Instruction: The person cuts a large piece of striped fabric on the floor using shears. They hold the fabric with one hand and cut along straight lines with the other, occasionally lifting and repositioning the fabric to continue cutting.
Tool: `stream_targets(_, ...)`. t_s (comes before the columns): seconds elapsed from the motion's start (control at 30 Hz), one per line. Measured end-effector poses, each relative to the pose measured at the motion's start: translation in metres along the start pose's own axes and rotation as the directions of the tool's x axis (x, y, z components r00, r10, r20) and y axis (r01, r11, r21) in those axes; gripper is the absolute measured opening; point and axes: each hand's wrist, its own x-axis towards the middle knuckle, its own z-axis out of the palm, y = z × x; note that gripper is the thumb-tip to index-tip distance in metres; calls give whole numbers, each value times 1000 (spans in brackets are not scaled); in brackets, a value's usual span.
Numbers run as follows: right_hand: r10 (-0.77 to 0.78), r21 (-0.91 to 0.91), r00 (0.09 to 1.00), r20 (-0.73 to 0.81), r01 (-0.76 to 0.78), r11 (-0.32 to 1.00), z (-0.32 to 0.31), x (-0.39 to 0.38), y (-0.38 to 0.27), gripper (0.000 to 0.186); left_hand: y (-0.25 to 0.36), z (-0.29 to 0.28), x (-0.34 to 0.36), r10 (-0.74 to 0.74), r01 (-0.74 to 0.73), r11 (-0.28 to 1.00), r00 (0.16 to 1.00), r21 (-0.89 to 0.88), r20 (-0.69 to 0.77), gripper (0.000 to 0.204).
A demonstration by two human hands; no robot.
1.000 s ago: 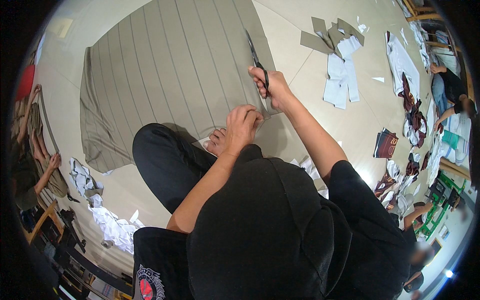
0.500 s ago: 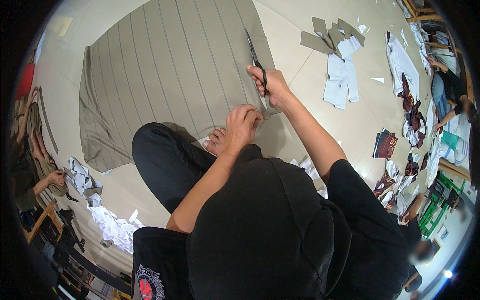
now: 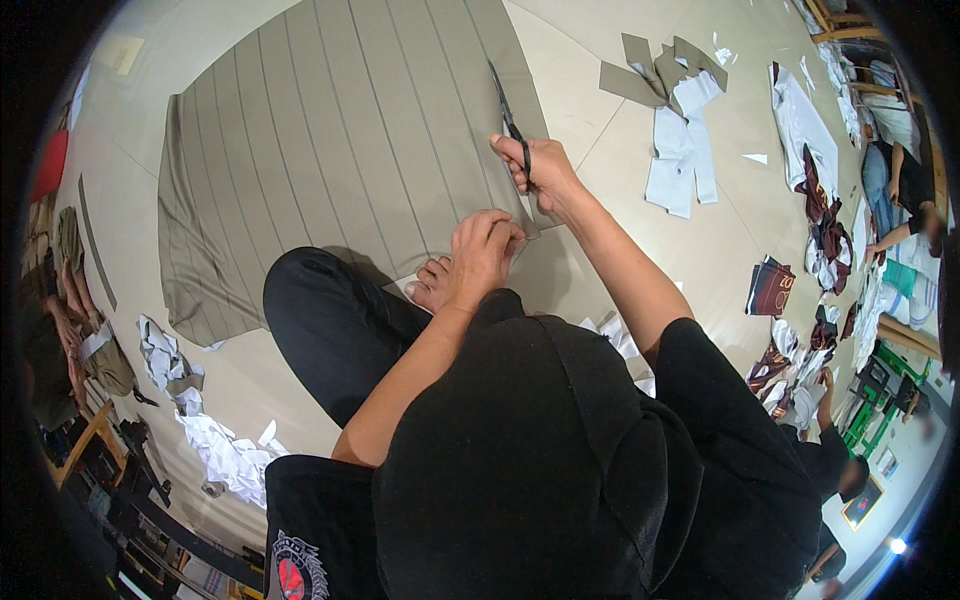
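Note:
A large piece of olive-grey fabric (image 3: 300, 130) with dark stripes lies spread over the floor in front of me. My right hand (image 3: 547, 172) is closed around the handles of black scissors (image 3: 505, 105). Their blades point away from me along a stripe near the fabric's right side. Nearer to me, my left hand (image 3: 483, 245) has its fingers bent down on the cloth's near right corner, gripping the edge; the fingertips are partly hidden. My bare foot (image 3: 430, 282) rests beside the left hand at the near edge.
Cut olive and pale strips (image 3: 680, 130) lie on the tiled floor to the right. Beyond them are white and maroon cloth pieces (image 3: 825, 230) and a folded maroon piece (image 3: 770, 288). White scraps (image 3: 220, 440) are heaped at the lower left. Other people sit at both sides.
My hands, the scissors and the fabric have barely moved. At the far left a co-worker's hands have shifted, and people at the right have changed posture.

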Motion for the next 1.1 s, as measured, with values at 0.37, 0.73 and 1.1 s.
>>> stream_targets(0.37,35,-3,999,-39,-35,999,4,0,-14,37,0,1,-1,-2,2,1000,1000,4,-1,28)
stream_targets(0.73,10,-5,1000,-28,-10,1000,6,15,-21,36,1,-1,-2,-13,13,1000,1000,-6,5,28)
stream_targets(1.1,3,33,1000,-14,-3,999,8,19,-16,36,0,-1,-1,-1,1,1000,1000,-15,14,31)
